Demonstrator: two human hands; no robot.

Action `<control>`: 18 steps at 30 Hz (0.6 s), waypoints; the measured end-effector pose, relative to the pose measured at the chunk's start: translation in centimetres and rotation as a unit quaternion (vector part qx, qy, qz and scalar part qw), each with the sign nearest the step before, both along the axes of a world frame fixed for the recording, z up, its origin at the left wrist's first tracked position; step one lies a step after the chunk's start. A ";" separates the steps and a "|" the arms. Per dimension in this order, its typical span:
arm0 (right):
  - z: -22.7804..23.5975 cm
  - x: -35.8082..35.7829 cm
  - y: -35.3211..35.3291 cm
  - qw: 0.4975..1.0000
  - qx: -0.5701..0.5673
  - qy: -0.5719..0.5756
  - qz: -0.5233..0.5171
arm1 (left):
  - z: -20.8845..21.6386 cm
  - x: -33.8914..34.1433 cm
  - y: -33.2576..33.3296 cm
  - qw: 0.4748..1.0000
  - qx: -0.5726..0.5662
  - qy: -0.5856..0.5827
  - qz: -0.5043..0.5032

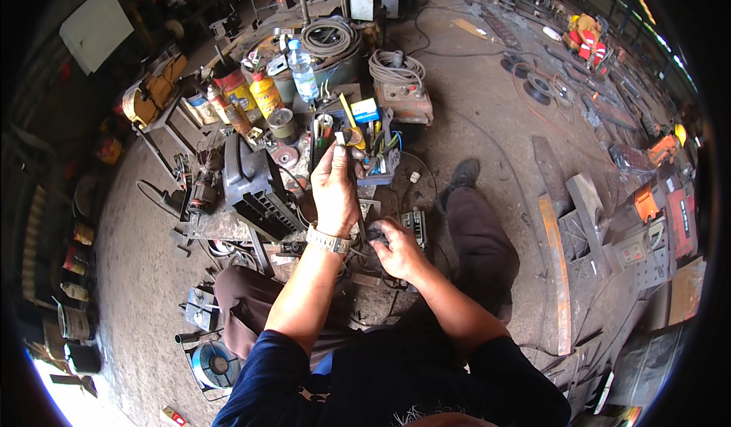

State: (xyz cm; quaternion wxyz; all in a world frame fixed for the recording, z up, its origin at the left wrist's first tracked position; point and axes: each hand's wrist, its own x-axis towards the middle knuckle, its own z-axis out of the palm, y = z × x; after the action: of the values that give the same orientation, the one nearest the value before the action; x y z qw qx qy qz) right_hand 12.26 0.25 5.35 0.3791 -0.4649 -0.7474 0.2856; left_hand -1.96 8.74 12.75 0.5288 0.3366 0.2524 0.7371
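Observation:
My left hand [333, 191], with a watch [329, 240] on its wrist, is raised over the bench with its thumb pressed against its fingers. A small pale piece [340, 138] shows at the thumb tip; what else the hand grips is hidden. Lower and to the right, my right hand [397, 252] has its fingers curled round a small dark part [375, 233], too dim to name. Just beyond my left hand is a toolbox [384, 174] full of hand tools, with a blue and white box [365, 110] on top. A black machine housing with vents [263, 191] stands left of my left hand.
A water bottle [303, 73], a yellow bottle [266, 95] and a metal can [282, 126] crowd the far bench. Coiled cable [397, 69] lies on a red machine [403, 101]. A long rusty bar [555, 275] lies at right. Another person [586, 37] crouches far right.

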 end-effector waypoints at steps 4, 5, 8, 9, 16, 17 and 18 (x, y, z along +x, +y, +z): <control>-1.5 -0.1 -0.4 0.999 -0.002 -0.031 -0.011 | -0.4 -0.1 0.4 1.000 0.002 0.021 -0.006; -1.6 -0.1 -0.5 1.000 -0.009 -0.023 -0.006 | -0.5 0.0 0.5 1.000 -0.002 0.018 0.001; -1.5 -0.2 -0.7 1.000 -0.022 -0.015 -0.003 | -0.8 0.1 0.8 1.000 -0.012 0.015 0.012; -1.7 -0.2 -0.8 1.000 -0.018 -0.024 -0.004 | -1.1 -0.1 0.8 1.000 -0.015 0.016 0.012; -3.4 0.8 -1.3 0.996 -0.062 -0.064 0.022 | -0.6 -0.1 1.2 0.998 -0.042 -0.030 0.025; -3.5 0.8 -1.7 0.993 -0.081 -0.077 0.029 | -0.9 -0.7 1.7 1.000 0.005 -0.027 -0.003; -4.2 0.8 -1.9 0.994 -0.090 -0.063 0.019 | -0.6 -0.7 1.8 1.000 0.013 -0.021 -0.010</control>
State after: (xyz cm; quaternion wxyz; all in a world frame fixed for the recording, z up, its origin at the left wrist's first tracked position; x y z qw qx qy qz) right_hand 13.04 -1.66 1.18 0.2825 -0.4998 -0.7497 0.3292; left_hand -2.66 10.57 12.17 0.5372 0.3305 0.2279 0.7417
